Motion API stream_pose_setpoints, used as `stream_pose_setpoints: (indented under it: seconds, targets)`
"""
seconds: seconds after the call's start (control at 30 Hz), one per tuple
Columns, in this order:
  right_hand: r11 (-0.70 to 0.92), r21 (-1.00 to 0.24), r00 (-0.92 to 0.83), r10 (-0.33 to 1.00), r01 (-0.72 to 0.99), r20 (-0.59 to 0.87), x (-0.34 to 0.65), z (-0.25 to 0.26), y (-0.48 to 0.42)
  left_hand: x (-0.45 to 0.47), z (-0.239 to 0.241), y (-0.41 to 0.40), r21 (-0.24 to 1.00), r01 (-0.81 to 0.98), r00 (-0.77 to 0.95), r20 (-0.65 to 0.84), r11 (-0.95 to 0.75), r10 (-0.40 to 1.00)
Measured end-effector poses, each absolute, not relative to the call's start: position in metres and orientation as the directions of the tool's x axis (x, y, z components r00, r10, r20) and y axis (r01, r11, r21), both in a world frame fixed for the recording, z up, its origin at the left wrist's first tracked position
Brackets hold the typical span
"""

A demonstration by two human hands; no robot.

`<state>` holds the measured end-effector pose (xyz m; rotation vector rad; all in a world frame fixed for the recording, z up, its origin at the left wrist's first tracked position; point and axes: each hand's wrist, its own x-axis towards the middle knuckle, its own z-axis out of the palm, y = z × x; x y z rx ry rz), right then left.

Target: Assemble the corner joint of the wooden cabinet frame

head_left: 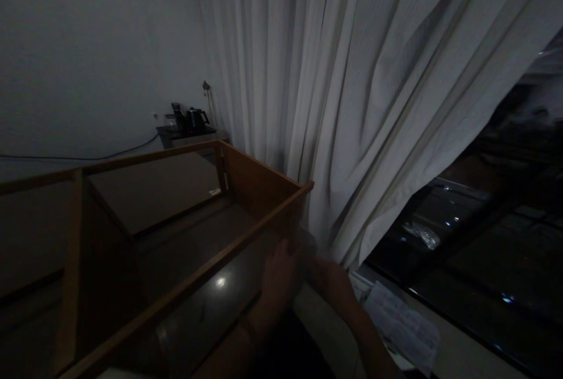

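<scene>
Wooden shelf frame (264,188), hands (303,276) beside curtain (352,103)

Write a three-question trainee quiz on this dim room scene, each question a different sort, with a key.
1. True or false: the pale pleated curtain hangs fully closed over the dark window.
2. Multiple choice: the left hand is beside which corner of the open brown wooden frame? A) near right B) far left C) far right
3. Fill in: by the right hand, on the pale sill, lies a crumpled white ____.

Key: 1 false, its right edge is pulled aside; 2 A; 3 paper.
</scene>
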<state>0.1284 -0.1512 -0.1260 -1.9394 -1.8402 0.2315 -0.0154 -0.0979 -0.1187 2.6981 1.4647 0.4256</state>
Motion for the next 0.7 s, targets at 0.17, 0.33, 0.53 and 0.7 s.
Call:
stream_pose_setpoints:
  seconds: [0.17,0.33,0.53,0.7]
  targets:
    - [0.025,-0.659,0.127,0.975,0.751,0.182,0.126,-0.137,-0.147,-0.015,-0.122,-0.097,0.171,0.821,0.510,0.209,-0.544,0.835]
    - [-0.009,-0.829,0.187,0.976,0.559,0.116,0.124,-0.152,-0.143,-0.015,-0.126,-0.097,0.162,0.813,0.515,0.249,-0.560,0.820]
    - [-0.046,-0.825,0.176,0.982,0.563,0.065,0.120,-0.157,-0.142,-0.015,-0.127,-0.097,0.162,0.820,0.509,0.235,-0.550,0.828]
    - [-0.043,-0.782,0.219,0.968,0.622,0.120,0.120,-0.155,-0.144,-0.016,-0.125,-0.096,0.160,0.812,0.517,0.249,-0.561,0.819]
